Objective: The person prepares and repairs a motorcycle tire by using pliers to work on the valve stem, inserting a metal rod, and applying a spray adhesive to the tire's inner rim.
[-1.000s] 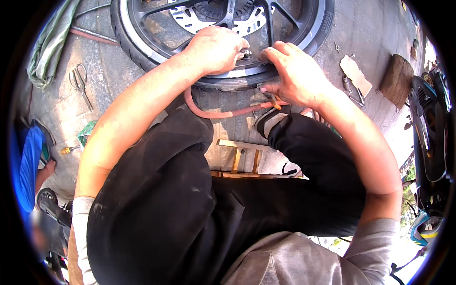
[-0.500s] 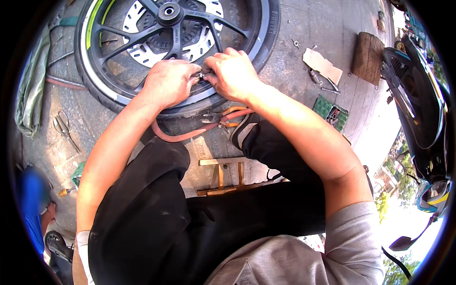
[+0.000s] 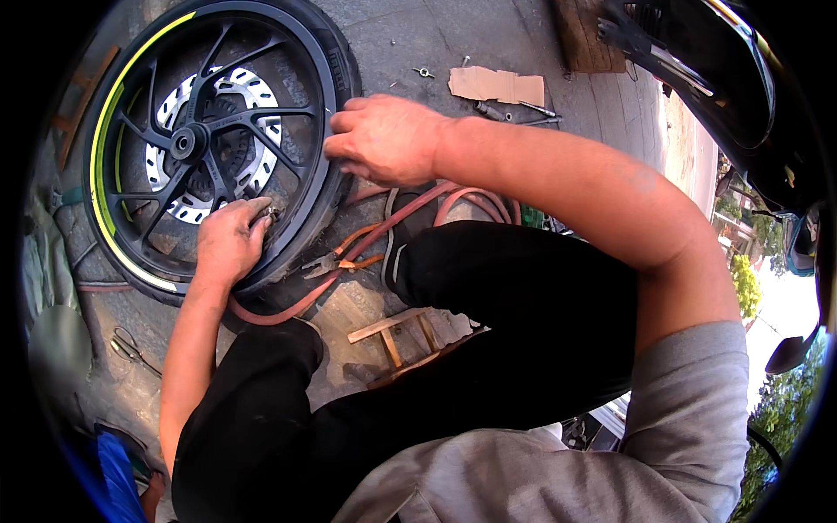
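Note:
A black spoked wheel (image 3: 139, 132) with tyre, slotted silver brake disc and yellow-green rim stripe lies flat before me. My left hand (image 3: 230, 241) pinches a small metal fitting, apparently the valve (image 3: 270, 213), at the rim's near inner edge, partly hidden by my fingers. My right hand (image 3: 379, 137) is at the tyre's right side, fingers bent but apart, with nothing visible held. Pliers with orange handles (image 3: 355, 263) and red hose (image 3: 282, 314) lie just below the wheel.
Cardboard (image 3: 495, 85) and metal tools (image 3: 488, 110) lie right of the wheel, beside a wooden block (image 3: 586, 39). A dark motorbike (image 3: 724, 83) stands far right. Scissors (image 3: 126, 347) lie left, a wooden frame (image 3: 388, 334) between my legs. A person's blue-clad leg (image 3: 122, 471) shows lower left.
My right hand has left the valve and moved right to the tyre's side, its fingers loosened. My left hand stays at the valve. The view has turned, shifting the wheel leftward.

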`<state>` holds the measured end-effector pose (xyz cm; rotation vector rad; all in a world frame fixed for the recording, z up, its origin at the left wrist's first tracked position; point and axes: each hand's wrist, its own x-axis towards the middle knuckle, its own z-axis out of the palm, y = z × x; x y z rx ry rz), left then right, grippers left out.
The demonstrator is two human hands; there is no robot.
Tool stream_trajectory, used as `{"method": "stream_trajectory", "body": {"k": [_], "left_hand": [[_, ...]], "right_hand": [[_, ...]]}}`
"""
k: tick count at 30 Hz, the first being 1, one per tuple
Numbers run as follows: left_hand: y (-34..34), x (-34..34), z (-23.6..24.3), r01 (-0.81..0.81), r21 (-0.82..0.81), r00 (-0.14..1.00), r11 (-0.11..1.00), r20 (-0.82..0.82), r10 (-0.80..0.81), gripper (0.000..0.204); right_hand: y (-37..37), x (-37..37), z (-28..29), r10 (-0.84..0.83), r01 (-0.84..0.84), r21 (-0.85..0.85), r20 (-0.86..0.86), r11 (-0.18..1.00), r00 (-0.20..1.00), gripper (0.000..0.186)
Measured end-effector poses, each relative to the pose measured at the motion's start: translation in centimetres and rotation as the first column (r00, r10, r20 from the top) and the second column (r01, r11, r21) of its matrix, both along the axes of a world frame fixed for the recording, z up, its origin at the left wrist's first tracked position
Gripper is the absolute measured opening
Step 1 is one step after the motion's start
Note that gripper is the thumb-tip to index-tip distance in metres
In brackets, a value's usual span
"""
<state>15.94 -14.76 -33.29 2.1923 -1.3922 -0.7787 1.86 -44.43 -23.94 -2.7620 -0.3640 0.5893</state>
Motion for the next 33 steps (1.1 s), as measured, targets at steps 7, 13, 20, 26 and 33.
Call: {"method": "stream_trajectory", "body": {"k": [7, 13, 20, 26, 33], "left_hand": [[-1.2, -0.1, 1.1, 0.032, 0.027, 0.999, 0.999, 0.011, -0.033, 0.033], [-0.6, 0.4, 1.0, 0.066, 0.025, 0.997, 0.998, 0.03, -0.067, 0.034], [-0.1, 1.3, 1.2, 0.084, 0.145, 0.995, 0.986, 0.032, -0.089, 0.031], [0.9, 0.7, 0.5, 0.072, 0.085, 0.99, 0.994, 0.112, -0.081, 0.032], [1.7, 0.3, -0.3, 0.064, 0.016, 0.992, 0.998, 0.104, -0.065, 0.031]], "right_hand": [[-26.9, -18.4, 2.6, -0.781, 0.624, -0.576, -0.043, 0.529, 0.623, 0.032], [-28.8, -28.4, -12.9, -0.816, 0.526, -0.669, -0.222, 0.526, 0.534, 0.042], [-29.5, -29.2, -17.1, -0.679, 0.291, -0.72, -0.329, 0.63, 0.656, 0.025], [-28.3, -28.5, -12.3, -0.353, 0.281, -0.41, -0.109, 0.867, 0.929, 0.036], [-10.4, -7.5, 4.2, -0.313, 0.475, 0.093, -0.64, 0.875, 0.702, 0.028]]}}
